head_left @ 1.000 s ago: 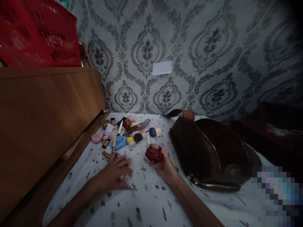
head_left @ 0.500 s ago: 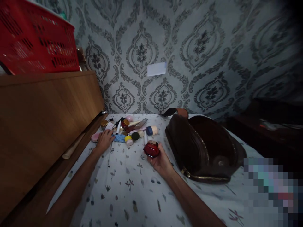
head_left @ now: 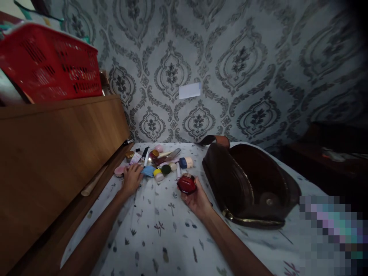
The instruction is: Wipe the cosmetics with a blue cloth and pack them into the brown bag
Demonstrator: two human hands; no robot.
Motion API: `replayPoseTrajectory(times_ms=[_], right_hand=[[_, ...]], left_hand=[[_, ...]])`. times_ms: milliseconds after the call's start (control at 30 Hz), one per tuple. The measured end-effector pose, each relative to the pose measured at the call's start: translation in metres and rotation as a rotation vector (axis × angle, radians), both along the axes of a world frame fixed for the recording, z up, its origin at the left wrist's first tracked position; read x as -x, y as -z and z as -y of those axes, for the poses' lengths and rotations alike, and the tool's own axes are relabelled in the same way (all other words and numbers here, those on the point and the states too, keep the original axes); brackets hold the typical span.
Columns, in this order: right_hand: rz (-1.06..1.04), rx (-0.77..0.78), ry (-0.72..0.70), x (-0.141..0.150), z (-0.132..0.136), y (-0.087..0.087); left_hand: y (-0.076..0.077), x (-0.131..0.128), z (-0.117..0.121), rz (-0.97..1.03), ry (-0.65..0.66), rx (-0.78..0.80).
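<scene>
From my end I have cosmetics crowded at the far left of the white printed sheet (head_left: 149,234), with a wooden cabinet (head_left: 71,142) along their left and the patterned wall (head_left: 198,119) behind. A pale wooden rod (head_left: 93,182) lies along the cabinet's foot.

The left hand (head_left: 132,178) is down among the pieces, between a pink compact (head_left: 119,171) and a crumpled blue cloth (head_left: 148,171); its fingers cover what is under them, so I can't tell whether it grips anything. Just right of the cloth I see a yellow-banded jar (head_left: 158,175), then a dark green round piece (head_left: 166,169) and, farther right, a navy-and-peach bottle (head_left: 186,163).

My right hand (head_left: 198,201), well apart from the left, has its fingers around a dark red bottle (head_left: 186,184), held at the near right of the cluster.

On the right, a large brown bag (head_left: 218,188) takes up much of the sheet beside that hand, its strap (head_left: 222,141) lying toward the wall. Its mouth seems to gape, but the inside is too dark for me to read.

A slotted red basket (head_left: 51,69) stands on the cabinet; pale contents show through the slots, too small to name.
</scene>
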State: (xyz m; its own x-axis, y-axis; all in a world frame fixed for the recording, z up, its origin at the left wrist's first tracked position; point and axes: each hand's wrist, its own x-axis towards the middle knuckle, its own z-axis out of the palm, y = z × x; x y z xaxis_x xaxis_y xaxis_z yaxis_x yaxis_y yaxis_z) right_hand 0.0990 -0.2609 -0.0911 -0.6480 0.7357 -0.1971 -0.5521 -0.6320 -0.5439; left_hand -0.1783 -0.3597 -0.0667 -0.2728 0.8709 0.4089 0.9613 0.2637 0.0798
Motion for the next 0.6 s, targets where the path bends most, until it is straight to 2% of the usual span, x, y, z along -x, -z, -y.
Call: replayPoseTrajectory(times_ms=[133,233,400,600], right_hand=[[-0.021,-0.009,0.008,0.000,0.001,0.000],[-0.011,0.001,0.026,0.001,0.001,0.000],[0.010,0.046,0.025,0.004,0.002,-0.006],[0.011,0.046,0.035,0.005,0.003,-0.006]], left_hand=[[0.003,0.024,0.016,0.124,-0.323,-0.201],[0.009,0.042,0.016,0.230,-0.447,-0.280],[0.023,0.052,0.008,0.358,-0.405,-0.362],[0.033,0.060,0.028,0.495,-0.328,-0.452]])
